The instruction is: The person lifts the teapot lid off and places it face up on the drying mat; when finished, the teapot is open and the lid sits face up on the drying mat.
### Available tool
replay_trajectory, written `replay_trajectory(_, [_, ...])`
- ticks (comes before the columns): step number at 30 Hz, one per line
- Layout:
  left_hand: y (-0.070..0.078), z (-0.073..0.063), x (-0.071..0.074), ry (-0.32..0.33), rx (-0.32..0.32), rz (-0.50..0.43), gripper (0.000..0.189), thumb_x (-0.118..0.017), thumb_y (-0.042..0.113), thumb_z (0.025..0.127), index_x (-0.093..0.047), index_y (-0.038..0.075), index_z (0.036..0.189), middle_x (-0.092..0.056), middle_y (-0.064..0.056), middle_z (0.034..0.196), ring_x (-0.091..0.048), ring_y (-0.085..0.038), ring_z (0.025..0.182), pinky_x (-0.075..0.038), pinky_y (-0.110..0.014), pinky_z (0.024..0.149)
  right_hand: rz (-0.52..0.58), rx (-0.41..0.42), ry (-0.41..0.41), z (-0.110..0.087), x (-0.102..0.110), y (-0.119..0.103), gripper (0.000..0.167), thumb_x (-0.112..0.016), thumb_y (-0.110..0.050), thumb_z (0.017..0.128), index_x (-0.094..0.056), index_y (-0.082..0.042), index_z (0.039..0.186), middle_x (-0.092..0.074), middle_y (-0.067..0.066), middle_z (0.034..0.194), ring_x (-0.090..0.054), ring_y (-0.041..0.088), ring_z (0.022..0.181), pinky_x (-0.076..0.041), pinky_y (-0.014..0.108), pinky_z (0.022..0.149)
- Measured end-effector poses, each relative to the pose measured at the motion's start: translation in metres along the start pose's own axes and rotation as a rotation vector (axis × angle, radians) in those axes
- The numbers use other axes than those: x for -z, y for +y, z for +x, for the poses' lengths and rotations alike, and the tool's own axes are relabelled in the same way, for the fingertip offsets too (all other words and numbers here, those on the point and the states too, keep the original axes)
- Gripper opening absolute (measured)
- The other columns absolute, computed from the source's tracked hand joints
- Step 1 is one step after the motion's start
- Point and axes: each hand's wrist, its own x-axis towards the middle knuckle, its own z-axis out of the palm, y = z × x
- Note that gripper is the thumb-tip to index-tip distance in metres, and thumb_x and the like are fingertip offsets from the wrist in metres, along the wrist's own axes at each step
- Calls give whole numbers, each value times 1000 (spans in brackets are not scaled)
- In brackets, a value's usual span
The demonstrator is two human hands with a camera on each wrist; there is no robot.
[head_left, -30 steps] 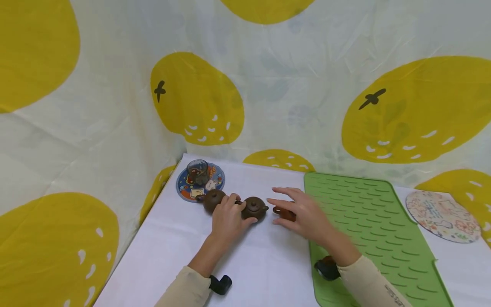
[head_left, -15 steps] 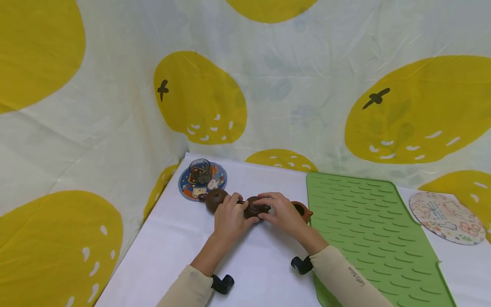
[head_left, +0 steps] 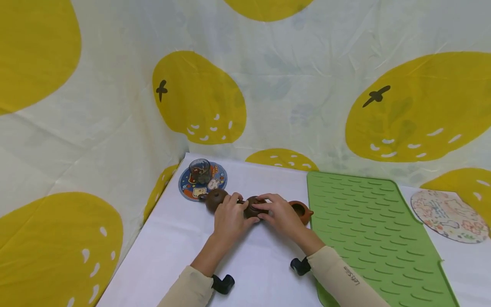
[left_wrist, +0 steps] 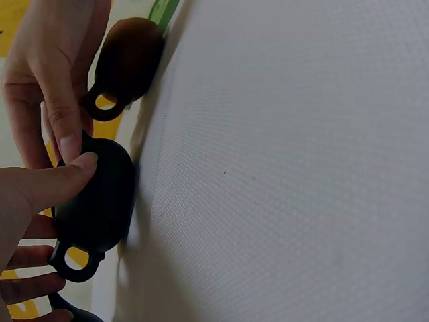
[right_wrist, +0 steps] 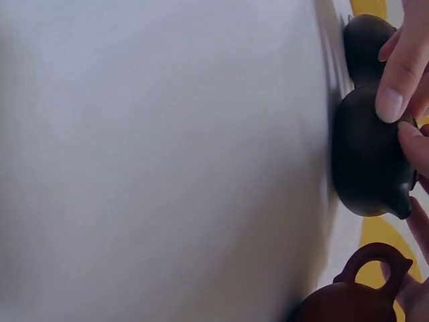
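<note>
A dark brown teapot stands on the white cloth between both hands. My left hand holds it, the thumb on the near side of its body and the fingers by its handle, as the left wrist view shows. My right hand has thumb and fingers pinching at the lid on top, which they mostly hide. The spout points right, beneath that hand. Another dark brown teapot is just left of my left hand. A reddish-brown teapot without a lid sits behind my right hand, its mouth showing.
A clear glass cup stands on a round blue patterned coaster at the back left. On the right lies a green mat, and beyond it a round floral mat. A lemon-print curtain hangs behind the table.
My right hand has moved left from the reddish-brown teapot to the lid of the middle one, uncovering the reddish teapot's open mouth. My left hand has stayed on the middle teapot.
</note>
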Motion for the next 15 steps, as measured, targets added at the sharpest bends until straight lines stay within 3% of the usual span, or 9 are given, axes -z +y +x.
replay_trajectory(15, [0,-2,-2,15,-14,11,61,-90,57,66,-81,17,112,-67,-3,109,-60,-22,95,-56,-38,69,-45,52,35,-3,-4,4,35,-82,-15,84,-78,-19,119,-70,5,128,-66,26,118,-56,42,98])
